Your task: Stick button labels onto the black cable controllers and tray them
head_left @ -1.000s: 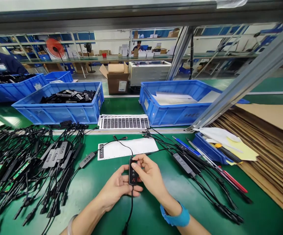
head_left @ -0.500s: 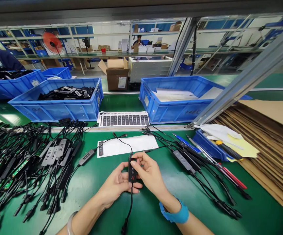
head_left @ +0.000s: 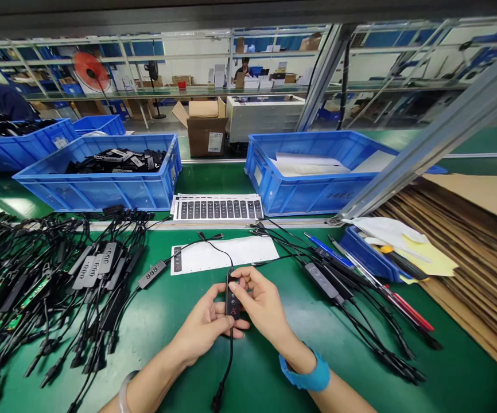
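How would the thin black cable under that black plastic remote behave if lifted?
Probably floppy: the thin black cable curves loosely onto the green work mat. Likely light, and apt to tangle, judging by the heap of similar cables.

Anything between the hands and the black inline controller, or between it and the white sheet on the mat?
Nothing blocks either. The left hand and right hand are directly on the black inline controller. Toward the white sheet, only its own thin cable runs across, lying on the sheet.
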Demonstrator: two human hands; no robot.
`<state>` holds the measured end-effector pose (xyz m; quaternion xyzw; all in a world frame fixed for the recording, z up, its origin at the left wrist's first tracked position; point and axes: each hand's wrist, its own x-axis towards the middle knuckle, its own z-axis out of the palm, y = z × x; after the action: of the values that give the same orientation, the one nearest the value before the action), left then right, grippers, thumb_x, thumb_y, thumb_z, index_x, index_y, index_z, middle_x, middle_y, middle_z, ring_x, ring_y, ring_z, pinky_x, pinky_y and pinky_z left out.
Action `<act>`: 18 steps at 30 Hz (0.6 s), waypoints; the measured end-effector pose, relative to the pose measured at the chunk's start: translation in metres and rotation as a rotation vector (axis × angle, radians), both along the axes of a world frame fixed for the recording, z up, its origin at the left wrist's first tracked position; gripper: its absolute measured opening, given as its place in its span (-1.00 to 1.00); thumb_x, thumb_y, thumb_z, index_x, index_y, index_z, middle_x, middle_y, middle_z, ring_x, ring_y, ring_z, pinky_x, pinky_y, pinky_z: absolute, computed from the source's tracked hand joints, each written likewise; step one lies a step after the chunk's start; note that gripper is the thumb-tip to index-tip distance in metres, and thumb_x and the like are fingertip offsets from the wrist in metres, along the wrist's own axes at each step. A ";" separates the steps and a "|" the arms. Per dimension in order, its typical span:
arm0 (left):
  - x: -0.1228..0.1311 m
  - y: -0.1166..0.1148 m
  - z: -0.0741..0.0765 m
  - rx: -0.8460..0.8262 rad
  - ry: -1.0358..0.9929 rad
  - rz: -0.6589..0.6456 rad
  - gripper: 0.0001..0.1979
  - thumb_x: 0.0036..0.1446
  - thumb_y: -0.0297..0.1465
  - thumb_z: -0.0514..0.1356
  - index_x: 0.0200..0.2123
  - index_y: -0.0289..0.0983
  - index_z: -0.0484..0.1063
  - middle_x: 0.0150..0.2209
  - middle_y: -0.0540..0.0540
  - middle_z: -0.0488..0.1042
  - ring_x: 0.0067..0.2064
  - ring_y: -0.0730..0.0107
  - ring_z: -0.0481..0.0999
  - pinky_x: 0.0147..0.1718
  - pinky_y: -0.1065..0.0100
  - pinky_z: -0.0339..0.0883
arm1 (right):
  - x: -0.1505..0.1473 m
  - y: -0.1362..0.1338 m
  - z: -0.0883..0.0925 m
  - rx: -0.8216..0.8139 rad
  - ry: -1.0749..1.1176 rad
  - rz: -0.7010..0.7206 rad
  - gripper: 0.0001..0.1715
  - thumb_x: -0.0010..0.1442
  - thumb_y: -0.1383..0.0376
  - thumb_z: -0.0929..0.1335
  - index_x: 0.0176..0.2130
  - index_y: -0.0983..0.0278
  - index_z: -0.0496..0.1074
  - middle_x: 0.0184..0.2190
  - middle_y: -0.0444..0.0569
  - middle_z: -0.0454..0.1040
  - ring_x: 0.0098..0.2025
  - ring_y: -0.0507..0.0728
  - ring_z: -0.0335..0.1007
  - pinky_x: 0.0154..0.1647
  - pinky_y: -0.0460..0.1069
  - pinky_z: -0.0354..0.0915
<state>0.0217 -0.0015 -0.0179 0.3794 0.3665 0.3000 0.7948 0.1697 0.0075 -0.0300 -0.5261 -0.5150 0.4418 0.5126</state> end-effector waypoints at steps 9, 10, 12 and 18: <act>0.001 0.000 0.000 0.019 0.023 -0.001 -0.40 -0.01 -0.32 0.36 0.05 -0.26 0.17 -0.29 -0.09 0.54 -0.19 0.20 0.61 -0.20 0.22 0.43 | 0.000 0.001 0.000 0.053 -0.077 -0.026 -0.83 0.11 0.26 0.36 -0.25 0.28 0.46 -0.52 -0.17 0.29 -0.49 0.03 0.27 -0.56 -0.12 0.25; 0.001 -0.001 0.000 0.021 0.025 -0.001 -0.41 -0.01 -0.33 0.35 0.05 -0.26 0.17 -0.29 -0.09 0.53 -0.20 0.20 0.61 -0.20 0.22 0.43 | -0.001 0.001 -0.001 0.058 -0.089 -0.028 -0.83 0.11 0.27 0.35 -0.25 0.27 0.45 -0.52 -0.17 0.29 -0.49 0.03 0.27 -0.56 -0.12 0.24; 0.002 -0.001 -0.001 0.026 0.029 0.005 -0.42 -0.01 -0.35 0.34 0.05 -0.26 0.17 -0.30 -0.08 0.53 -0.21 0.21 0.61 -0.22 0.23 0.43 | -0.001 0.001 -0.004 0.066 -0.120 -0.034 -0.83 0.12 0.29 0.34 -0.24 0.27 0.44 -0.52 -0.18 0.28 -0.49 0.03 0.27 -0.54 -0.12 0.24; 0.004 -0.001 -0.002 0.006 0.032 0.052 -0.46 -0.06 -0.43 0.30 0.01 -0.28 0.21 -0.33 -0.08 0.55 -0.29 0.29 0.60 -0.31 0.32 0.41 | 0.001 0.003 -0.011 0.014 -0.213 -0.091 -0.60 0.10 0.25 0.36 -0.04 0.24 0.33 -0.40 -0.19 0.27 -0.52 -0.01 0.17 -0.47 -0.07 0.26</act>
<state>0.0252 -0.0024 -0.0201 0.3767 0.3883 0.3156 0.7796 0.1706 0.0108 -0.0406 -0.5893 -0.5453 0.3562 0.4780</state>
